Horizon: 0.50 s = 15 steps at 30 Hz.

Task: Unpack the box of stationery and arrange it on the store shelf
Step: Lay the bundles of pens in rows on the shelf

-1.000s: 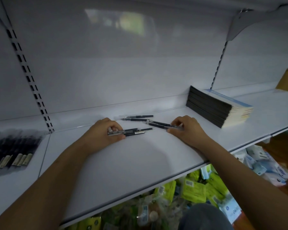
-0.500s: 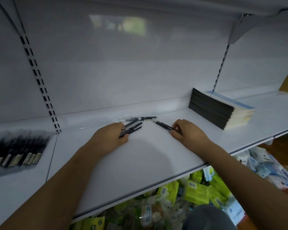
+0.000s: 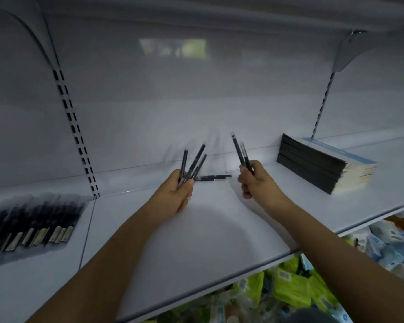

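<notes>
While gathering loose pens, left hand [image 3: 176, 192] grips fanned bunch [image 3: 193, 165], right hand [image 3: 254, 180] grips pair [image 3: 240, 151], tips raised, likely for aligning. Two pens [image 3: 211, 177] lie on shelf [image 3: 208, 229] between hands, frame centre.

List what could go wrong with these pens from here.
The left hand holds its pens splayed apart, so one might slip out. The right hand grips two pens near their lower ends; they could tip. The loose pens on the shelf could get knocked.
</notes>
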Each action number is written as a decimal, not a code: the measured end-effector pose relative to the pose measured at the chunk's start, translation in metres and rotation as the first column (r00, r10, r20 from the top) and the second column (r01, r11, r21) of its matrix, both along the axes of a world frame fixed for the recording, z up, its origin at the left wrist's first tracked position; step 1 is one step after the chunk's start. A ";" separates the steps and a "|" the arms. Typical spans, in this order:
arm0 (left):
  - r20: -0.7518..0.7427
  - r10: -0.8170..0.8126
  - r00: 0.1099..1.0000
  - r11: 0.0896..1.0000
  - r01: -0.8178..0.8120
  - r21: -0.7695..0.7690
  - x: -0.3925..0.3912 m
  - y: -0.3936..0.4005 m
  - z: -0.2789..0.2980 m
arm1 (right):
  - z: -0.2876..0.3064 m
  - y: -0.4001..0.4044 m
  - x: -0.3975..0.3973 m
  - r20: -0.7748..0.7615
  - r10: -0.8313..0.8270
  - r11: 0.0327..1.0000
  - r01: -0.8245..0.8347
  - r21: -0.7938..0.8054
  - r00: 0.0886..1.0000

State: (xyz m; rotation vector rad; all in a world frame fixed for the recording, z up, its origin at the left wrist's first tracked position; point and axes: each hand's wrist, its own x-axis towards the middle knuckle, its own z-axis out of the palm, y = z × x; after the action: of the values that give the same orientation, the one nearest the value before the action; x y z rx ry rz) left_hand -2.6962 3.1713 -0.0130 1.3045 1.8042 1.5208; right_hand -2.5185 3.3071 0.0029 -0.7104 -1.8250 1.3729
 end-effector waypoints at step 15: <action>-0.317 -0.187 0.930 0.973 0.131 -0.192 -0.004 -0.003 0.000 | 0.003 -0.009 -0.058 -0.129 0.072 0.997 -0.074 -0.009 0.989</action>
State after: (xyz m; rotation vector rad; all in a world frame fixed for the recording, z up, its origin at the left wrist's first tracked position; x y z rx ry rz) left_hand -2.7006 3.1683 -0.0127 1.6556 1.9213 1.0851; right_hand -2.5765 3.2977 0.0062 -0.5535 -1.7559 1.4457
